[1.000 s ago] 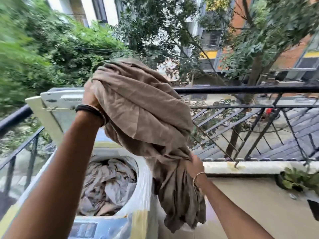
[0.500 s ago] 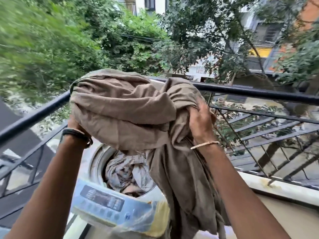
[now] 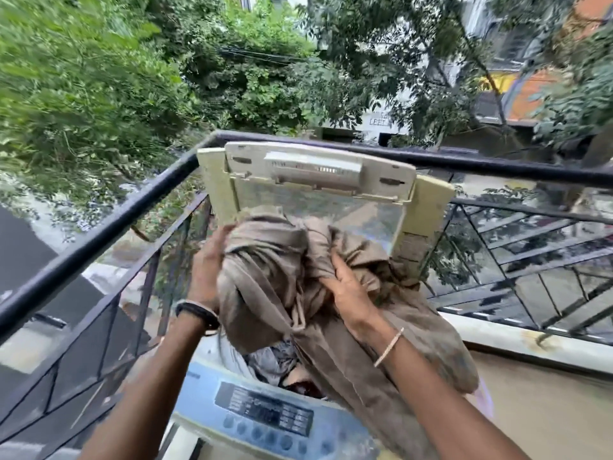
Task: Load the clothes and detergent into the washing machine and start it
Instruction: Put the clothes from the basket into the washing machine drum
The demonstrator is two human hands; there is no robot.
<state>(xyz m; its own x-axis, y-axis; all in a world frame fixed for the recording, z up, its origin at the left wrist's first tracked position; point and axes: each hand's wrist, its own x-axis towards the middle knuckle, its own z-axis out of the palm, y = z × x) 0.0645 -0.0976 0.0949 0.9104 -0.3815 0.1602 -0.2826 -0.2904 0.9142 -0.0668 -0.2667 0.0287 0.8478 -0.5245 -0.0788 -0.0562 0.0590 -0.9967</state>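
Observation:
A top-loading washing machine (image 3: 265,423) stands in the balcony corner with its lid (image 3: 318,187) raised upright. A large bundle of brown cloth (image 3: 265,280) sits over the drum opening, and part of it drapes over the machine's right edge. My left hand (image 3: 207,270) grips the bundle's left side. My right hand (image 3: 348,290) presses and holds its top right folds. Grey clothes (image 3: 275,361) lie in the drum beneath the bundle. No detergent is in view.
A black metal railing (image 3: 109,220) runs close along the left and behind the machine. A low balcony ledge (image 3: 517,340) lies to the right, with tan floor below it. Trees and buildings fill the background beyond the railing.
Both hands have lowered the brown cloth from chest height onto the drum opening. The raised lid has come into view behind it.

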